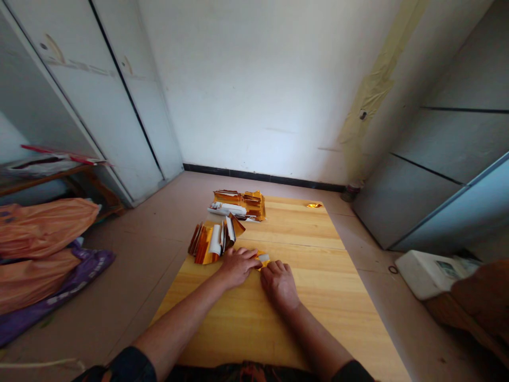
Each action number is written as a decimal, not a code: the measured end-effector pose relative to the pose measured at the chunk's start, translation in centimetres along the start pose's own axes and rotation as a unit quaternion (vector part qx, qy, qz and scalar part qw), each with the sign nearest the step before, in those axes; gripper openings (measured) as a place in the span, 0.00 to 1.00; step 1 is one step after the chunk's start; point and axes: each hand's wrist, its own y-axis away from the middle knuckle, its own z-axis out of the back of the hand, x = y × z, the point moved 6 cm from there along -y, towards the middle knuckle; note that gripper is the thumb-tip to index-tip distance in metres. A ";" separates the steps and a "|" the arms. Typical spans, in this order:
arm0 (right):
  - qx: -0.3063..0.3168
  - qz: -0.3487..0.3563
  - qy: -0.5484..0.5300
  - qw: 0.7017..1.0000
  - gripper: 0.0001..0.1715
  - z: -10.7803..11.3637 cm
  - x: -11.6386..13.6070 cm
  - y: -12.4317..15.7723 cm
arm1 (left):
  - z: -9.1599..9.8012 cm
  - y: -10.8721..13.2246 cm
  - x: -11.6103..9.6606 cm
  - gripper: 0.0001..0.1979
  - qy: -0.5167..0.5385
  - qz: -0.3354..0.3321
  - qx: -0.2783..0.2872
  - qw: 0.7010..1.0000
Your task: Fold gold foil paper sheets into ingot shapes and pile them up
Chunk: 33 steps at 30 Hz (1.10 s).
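Observation:
A small piece of gold foil paper (263, 258) with a pale grey-white patch lies on the wooden table between my hands. My left hand (237, 268) has its fingers bent down on the paper's left side. My right hand (280, 285) holds the near right edge, its fingers curled and pressed together. Just beyond my left hand sits a loose pile of folded gold and white paper (214, 241). Farther back is a second pile of gold paper (242, 204), with white sheets among it. The fingers cover part of the piece being held.
A small folded gold piece (314, 205) rests at the table's far right corner. The wooden table (318, 307) stands before a white wall. Orange and purple bags (47, 254) lie on the left, and a white box (425, 273) is on the right.

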 end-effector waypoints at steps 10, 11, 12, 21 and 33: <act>0.084 0.068 0.008 0.994 0.10 0.8 -2.0 -2.3 | 2.2 -0.7 -2.0 0.12 -0.060 -0.055 -0.027 0.996; 0.098 0.077 0.016 0.992 0.10 0.8 -1.9 -2.6 | 2.2 -0.8 -1.9 0.12 -0.060 -0.058 -0.028 0.996; 0.111 0.087 0.026 0.990 0.10 0.7 -1.7 -2.9 | 2.2 -1.0 -1.7 0.11 -0.060 -0.060 -0.027 0.996; 0.172 0.126 0.095 0.972 0.09 0.3 1.8 -4.4 | 2.4 -1.4 -0.1 0.04 -0.037 -0.097 -0.007 0.995; 0.142 0.212 0.101 0.962 0.11 -0.4 -0.2 -3.8 | 1.9 -1.4 0.4 0.06 -0.049 -0.106 -0.028 0.993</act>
